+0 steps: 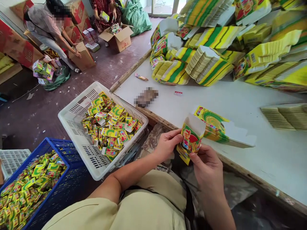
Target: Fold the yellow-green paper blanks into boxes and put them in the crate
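Both my hands hold one small printed carton [191, 135] in front of my body, just over the table's near edge. It is yellow, green and red, with white flaps up at its top and a yellow flap hanging at its bottom. My left hand [169, 145] pinches its left side between thumb and fingers. At its lower right side, my right hand [208, 166] grips it with the thumb in front and the fingers behind. Right behind the carton, a stack of flat cartons [213, 126] lies fanned on the white table [242, 105].
Left of me stands a white basket [69, 119] of small cartons, beside a blue crate [69, 169] of more. Bundles of flat cartons [206, 65] pile up at the table's back. Across the floor, two people work near cardboard boxes [123, 41] and a green sack [135, 17].
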{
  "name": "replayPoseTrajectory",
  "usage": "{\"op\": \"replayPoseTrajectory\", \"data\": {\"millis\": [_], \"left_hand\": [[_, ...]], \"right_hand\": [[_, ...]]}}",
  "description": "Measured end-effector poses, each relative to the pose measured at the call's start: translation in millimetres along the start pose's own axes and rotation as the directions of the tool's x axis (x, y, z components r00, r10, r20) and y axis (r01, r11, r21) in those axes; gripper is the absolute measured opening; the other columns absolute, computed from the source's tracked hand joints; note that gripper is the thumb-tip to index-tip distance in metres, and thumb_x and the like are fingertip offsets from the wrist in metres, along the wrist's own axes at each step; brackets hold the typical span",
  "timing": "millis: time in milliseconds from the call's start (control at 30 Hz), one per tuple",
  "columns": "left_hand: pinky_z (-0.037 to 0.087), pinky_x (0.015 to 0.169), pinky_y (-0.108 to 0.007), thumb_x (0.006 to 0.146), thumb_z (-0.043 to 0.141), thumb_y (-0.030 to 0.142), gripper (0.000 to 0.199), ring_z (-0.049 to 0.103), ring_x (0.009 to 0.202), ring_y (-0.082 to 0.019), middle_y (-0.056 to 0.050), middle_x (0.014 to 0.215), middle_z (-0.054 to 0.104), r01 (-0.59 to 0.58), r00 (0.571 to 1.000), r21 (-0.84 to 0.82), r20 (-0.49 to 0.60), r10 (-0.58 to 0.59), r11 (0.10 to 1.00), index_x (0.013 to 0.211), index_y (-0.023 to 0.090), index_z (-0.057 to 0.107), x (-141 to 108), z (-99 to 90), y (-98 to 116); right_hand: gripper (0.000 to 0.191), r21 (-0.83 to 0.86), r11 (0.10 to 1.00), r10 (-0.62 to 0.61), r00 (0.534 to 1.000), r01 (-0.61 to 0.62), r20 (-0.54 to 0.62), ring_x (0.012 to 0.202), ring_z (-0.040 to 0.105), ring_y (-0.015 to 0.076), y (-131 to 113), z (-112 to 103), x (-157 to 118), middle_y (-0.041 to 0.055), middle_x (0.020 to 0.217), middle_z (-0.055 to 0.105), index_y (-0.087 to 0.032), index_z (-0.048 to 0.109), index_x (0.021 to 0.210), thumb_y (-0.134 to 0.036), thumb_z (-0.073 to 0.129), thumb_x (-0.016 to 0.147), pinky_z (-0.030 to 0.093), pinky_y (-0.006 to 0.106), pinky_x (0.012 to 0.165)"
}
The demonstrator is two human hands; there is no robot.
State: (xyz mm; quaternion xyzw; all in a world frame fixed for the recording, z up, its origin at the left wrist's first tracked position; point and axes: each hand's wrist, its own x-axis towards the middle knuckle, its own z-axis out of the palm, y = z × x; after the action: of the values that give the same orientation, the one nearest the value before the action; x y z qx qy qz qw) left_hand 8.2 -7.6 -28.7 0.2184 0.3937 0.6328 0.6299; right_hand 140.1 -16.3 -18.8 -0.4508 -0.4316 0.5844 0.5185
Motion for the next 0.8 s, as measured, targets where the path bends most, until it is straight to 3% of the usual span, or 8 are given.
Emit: {"op": "replayPoseTrajectory", "data": {"millis": [100,333,433,533,667,800], "left_hand": [[0.049,0.088,-0.031,0.064,0.087,0.051,0.051,0.066,0.087,-0.018,-0.005,0.093,0.077,0.021,1.000,0.009,-0.020,-0.021,1.000,0.103,0.020,0.080,1.9,-0.5,3.0],[0.047,0.070,-0.026,0.069,0.082,0.056,0.043,0.057,0.068,-0.012,-0.001,0.075,0.072,-0.017,0.990,0.124,-0.135,0.034,0.992,0.084,0.016,0.079,0.4,4.5,-5.3],[0.048,0.072,-0.025,0.070,0.082,0.053,0.040,0.059,0.071,-0.012,-0.001,0.078,0.072,-0.032,0.995,0.104,-0.091,0.041,0.994,0.086,0.017,0.077,-0.5,6.0,-2.9],[0.050,0.077,-0.024,0.066,0.086,0.048,0.037,0.061,0.076,-0.012,0.000,0.081,0.072,-0.069,0.994,0.066,-0.078,0.074,0.995,0.087,0.019,0.075,0.7,5.7,3.7],[0.051,0.073,-0.026,0.057,0.091,0.049,0.041,0.061,0.069,-0.012,-0.001,0.076,0.072,-0.047,0.993,0.094,-0.108,0.057,0.994,0.075,0.017,0.073,4.9,3.2,6.1],[0.052,0.077,-0.029,0.059,0.089,0.053,0.044,0.063,0.074,-0.014,-0.002,0.081,0.072,-0.041,0.998,0.146,-0.045,0.048,0.988,0.080,0.018,0.073,6.4,1.2,8.7]], "right_hand": [[0.023,0.029,1.000,-0.003,1.000,0.003,-0.006,0.067,0.060,0.0133,2.7,-0.2,1.9,-0.0012,0.077,0.070,-0.024,0.073,0.086,-0.029,0.085,0.067,0.050,0.026,0.063],[0.007,-0.037,0.996,-0.084,0.996,0.084,0.006,0.075,0.061,0.0149,8.9,-4.1,1.7,-0.0006,0.079,0.069,-0.022,0.071,0.077,-0.023,0.078,0.076,0.051,0.030,0.074],[0.006,-0.136,0.981,-0.143,0.990,0.141,-0.003,0.074,0.059,0.0147,8.5,-11.4,3.8,-0.0008,0.077,0.066,-0.022,0.071,0.077,-0.021,0.077,0.077,0.049,0.028,0.069],[0.007,-0.246,0.949,-0.187,0.980,0.197,0.063,0.070,0.057,0.0146,6.3,-20.2,7.7,-0.0009,0.074,0.064,-0.022,0.071,0.077,-0.021,0.078,0.076,0.047,0.027,0.063],[0.005,-0.254,0.951,-0.144,0.979,0.178,0.145,0.074,0.060,0.0159,7.2,-29.6,8.2,0.0004,0.078,0.066,-0.022,0.071,0.080,-0.024,0.075,0.079,0.050,0.028,0.067],[0.011,-0.299,0.942,-0.140,0.987,0.155,0.074,0.078,0.064,0.0173,11.0,-40.9,4.1,0.0020,0.087,0.070,-0.023,0.073,0.092,-0.028,0.072,0.082,0.053,0.031,0.070]]}}
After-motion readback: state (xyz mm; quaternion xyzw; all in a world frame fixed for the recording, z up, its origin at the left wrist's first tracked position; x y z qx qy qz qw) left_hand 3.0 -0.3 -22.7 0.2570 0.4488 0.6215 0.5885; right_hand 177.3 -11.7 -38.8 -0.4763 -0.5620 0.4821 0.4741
